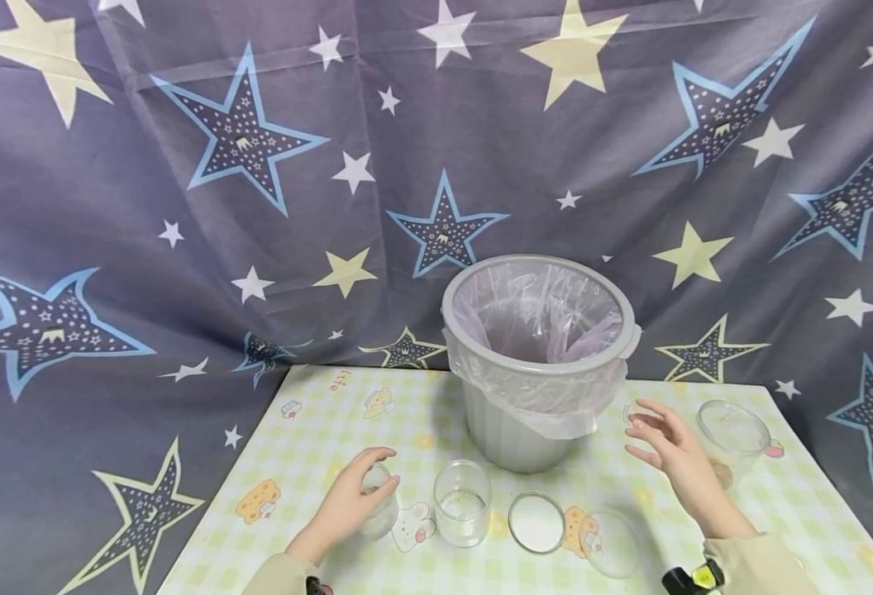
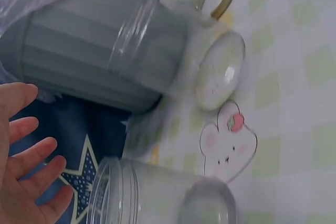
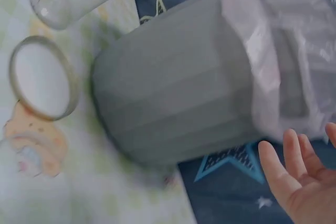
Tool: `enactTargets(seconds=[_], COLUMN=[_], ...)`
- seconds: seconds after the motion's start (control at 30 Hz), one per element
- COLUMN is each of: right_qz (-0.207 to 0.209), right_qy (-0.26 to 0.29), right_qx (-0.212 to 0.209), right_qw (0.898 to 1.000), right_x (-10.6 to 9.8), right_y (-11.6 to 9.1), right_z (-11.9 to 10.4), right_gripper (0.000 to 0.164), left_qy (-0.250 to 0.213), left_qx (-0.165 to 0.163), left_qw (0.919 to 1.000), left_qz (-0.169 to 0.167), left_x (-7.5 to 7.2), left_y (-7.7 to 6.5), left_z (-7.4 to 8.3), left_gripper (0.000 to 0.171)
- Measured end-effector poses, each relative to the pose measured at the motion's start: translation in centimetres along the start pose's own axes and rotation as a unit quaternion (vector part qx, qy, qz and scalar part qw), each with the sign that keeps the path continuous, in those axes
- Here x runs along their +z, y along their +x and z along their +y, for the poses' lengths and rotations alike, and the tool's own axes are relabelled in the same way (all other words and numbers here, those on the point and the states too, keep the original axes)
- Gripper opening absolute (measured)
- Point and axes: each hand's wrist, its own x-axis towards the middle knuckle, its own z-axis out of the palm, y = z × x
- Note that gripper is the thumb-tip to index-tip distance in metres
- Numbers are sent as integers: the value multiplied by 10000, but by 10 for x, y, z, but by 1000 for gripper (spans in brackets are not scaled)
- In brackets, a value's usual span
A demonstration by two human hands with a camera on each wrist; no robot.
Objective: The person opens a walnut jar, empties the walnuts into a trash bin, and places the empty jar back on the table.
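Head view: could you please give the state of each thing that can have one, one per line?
Grey bin: upright, uncovered
Bin liner: folded over the rim
Left jar: upright, partly hidden
Middle jar: upright
Rimmed lid: lying flat
Clear disc: lying flat
Right container: upright
Left hand: beside left jar, holding nothing
Right hand: holding nothing

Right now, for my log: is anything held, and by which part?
Nothing: the left hand is open near a clear cylindrical jar; the right hand is empty.
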Motion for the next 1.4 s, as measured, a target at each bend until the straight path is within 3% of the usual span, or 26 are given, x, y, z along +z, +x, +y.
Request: enactTargets(seconds=[0.33, 0.5, 0.53, 0.63, 0.73, 0.8, 0.87, 1.03, 1.17, 1.27, 1.4], right_qz=[562, 949, 1087, 1822, 2806, 3301, 3537, 3379, 3156, 2925, 2682], right_qy=[146, 71, 159, 296, 299, 78, -309, -1399, -1555, -1604, -1901], right_qx=[854, 1468, 1543, 1868, 1967, 2088, 2247, 2422, 2413, 2366, 2311], right_qw=[9947, 9846, 9819, 9649, 9390, 9205, 9074, 8987, 9044, 9125, 9157], right_x=[-33, -49, -56, -71, -89, -96, -98, -85, -79, -82, -90], right_y=[-27, -36, -36, -35, -31, -31, -32, -37, -39, -39, -35], right_z=[49, 65, 78, 111, 151, 160, 154, 113, 92, 89, 90], right_gripper=[18, 13, 10, 13, 37, 51, 65, 100, 108, 109, 109], left_qy=[63, -57, -81, -124, -183, -194, -255, -499, -576, -484, -434], left_qx=[548, 739, 757, 848, 937, 1030, 1046, 905, 893, 975, 1044], left_qw=[9980, 9972, 9970, 9962, 9953, 9943, 9939, 9934, 9928, 9929, 9924], left_qz=[-297, -140, -118, -118, -184, -203, -258, -495, -554, -478, -489], left_x=[20, 30, 32, 37, 43, 46, 49, 51, 53, 57, 61], left_y=[-3, 0, 1, 2, 1, 1, -1, -2, -3, -4, -4], left_z=[10, 16, 18, 23, 27, 27, 29, 36, 40, 41, 45], left_gripper=[39, 37, 36, 35, 36, 36, 36, 38, 39, 39, 38])
